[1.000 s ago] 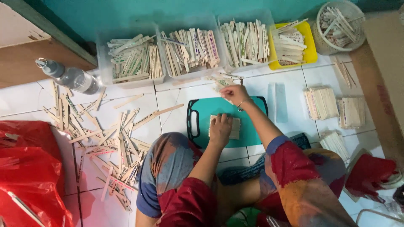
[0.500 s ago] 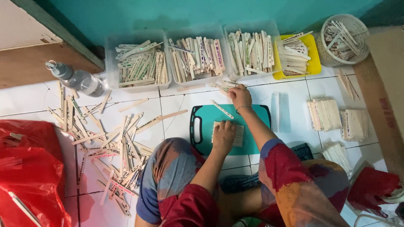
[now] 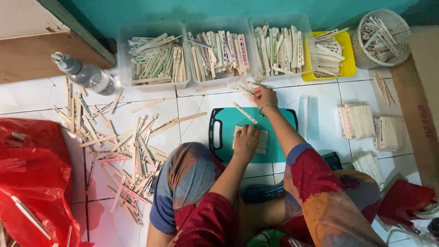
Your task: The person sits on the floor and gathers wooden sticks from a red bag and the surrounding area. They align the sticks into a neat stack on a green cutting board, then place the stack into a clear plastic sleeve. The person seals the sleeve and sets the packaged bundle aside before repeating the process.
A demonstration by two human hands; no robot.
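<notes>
left hand (image 3: 246, 142): palm down, fingers spread flat on a short row of wooden sticks (image 3: 262, 140) lying side by side on the teal cutting board (image 3: 283, 137); pressing, not gripping
right hand (image 3: 264, 97): reached past the board's far edge, fingers pinched shut on a couple of loose sticks (image 3: 244, 89) just in front of the middle clear bin (image 3: 219, 55); bangle on wrist
single stick (image 3: 243, 112): lies slanted on the board's top left part, apart from both hands
board: on white tile floor, between the person's knees and the bins
bins: three clear tubs in a row by the teal wall, all holding sticks; yellow tray (image 3: 330, 54) and white basket (image 3: 382, 37) to the right
floor left: big scatter of sticks (image 3: 123, 155), plastic bottle (image 3: 84, 74), red bag (image 3: 32, 178)
floor right: stacked stick bundles (image 3: 356, 121)
</notes>
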